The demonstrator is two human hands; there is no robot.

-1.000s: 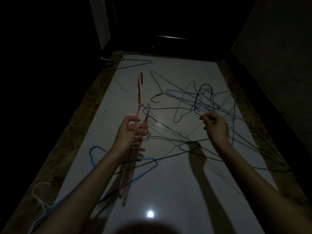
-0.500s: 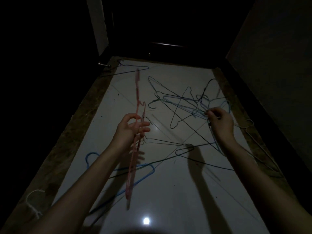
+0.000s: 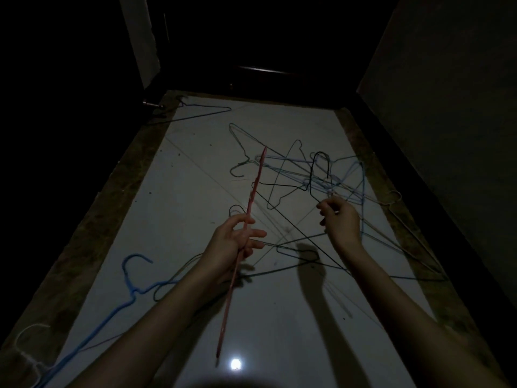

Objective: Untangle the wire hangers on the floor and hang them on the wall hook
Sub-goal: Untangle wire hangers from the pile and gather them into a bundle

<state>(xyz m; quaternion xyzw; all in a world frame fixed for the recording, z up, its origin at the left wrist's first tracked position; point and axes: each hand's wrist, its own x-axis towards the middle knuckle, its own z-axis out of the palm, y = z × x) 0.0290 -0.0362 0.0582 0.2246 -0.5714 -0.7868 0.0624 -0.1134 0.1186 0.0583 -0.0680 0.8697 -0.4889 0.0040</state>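
- Nearest me, a small bright light reflection glared on the glossy pale floor.
- At lower left, a blue hanger lay flat on the floor, and a white hanger rested on the darker border.
- My left hand held a pink hanger seen edge-on, raised off the floor, fingers loosely curled round its middle, its top end pointing away from me.
- My right hand was curled, fingertips pinched together at the near edge of the tangled hangers; I could not tell which wire it held.
- That tangle of black, green and light-blue wire lay on the floor beyond my hands.
- Farthest away, one dark hanger lay alone near a dark doorway.
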